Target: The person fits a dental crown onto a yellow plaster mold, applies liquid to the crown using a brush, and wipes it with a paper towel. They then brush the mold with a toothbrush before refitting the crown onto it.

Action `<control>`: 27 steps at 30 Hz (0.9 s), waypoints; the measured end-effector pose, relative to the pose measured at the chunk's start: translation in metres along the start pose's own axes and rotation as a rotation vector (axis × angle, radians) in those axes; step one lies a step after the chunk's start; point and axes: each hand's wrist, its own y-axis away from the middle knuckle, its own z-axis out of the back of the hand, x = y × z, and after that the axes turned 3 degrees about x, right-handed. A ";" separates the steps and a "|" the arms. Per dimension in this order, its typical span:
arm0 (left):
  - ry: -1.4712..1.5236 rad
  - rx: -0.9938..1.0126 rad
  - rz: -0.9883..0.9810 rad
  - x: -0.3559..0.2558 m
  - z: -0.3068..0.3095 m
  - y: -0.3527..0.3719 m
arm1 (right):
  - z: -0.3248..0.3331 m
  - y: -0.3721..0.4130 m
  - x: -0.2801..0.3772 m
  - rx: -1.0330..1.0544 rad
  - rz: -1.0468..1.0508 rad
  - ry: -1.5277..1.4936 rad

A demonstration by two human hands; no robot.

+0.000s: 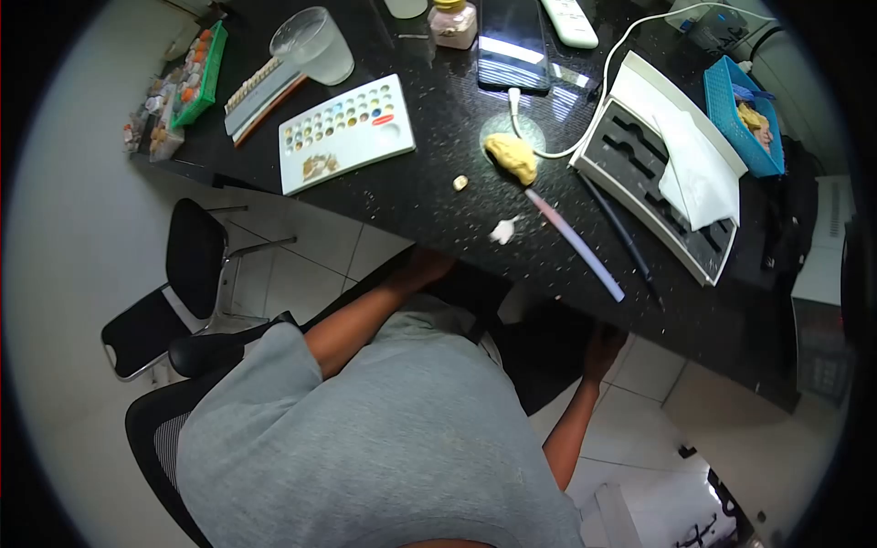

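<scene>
My left hand [429, 265] rests low by my lap at the table's front edge, its fingers hidden in shadow. Down at the right, my right hand [603, 352] is beside my thigh under the edge, too dark to make out its fingers. Neither hand touches anything on the tabletop. Above them lie a yellow putty-like lump [512, 157] on a clear round disc, a small tooth-shaped piece [460, 183] and a white crumpled scrap [501, 230]. A pink-to-lilac handled tool [580, 247] points away from the lump, with a dark slim brush or pencil [626, 233] alongside.
A paint palette [393, 146], a clear cup [315, 46] and a shade-guide-like strip [260, 96] stand left. A phone [512, 73] is plugged into a white cable. Right are an open white box [639, 215] with tissue [699, 178] and a blue basket [722, 100].
</scene>
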 end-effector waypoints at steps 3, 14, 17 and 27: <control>0.026 0.283 0.229 -0.046 0.107 0.049 | -0.026 0.073 0.061 0.046 0.115 0.465; 0.537 0.460 -0.085 -0.152 0.276 0.025 | 0.022 0.098 0.257 0.306 0.505 0.087; 0.424 -0.123 -0.023 -0.159 0.273 0.001 | 0.013 0.080 0.282 0.241 0.672 0.040; 0.019 -0.292 -0.071 -0.140 0.248 -0.040 | -0.016 0.039 0.333 0.244 0.907 0.037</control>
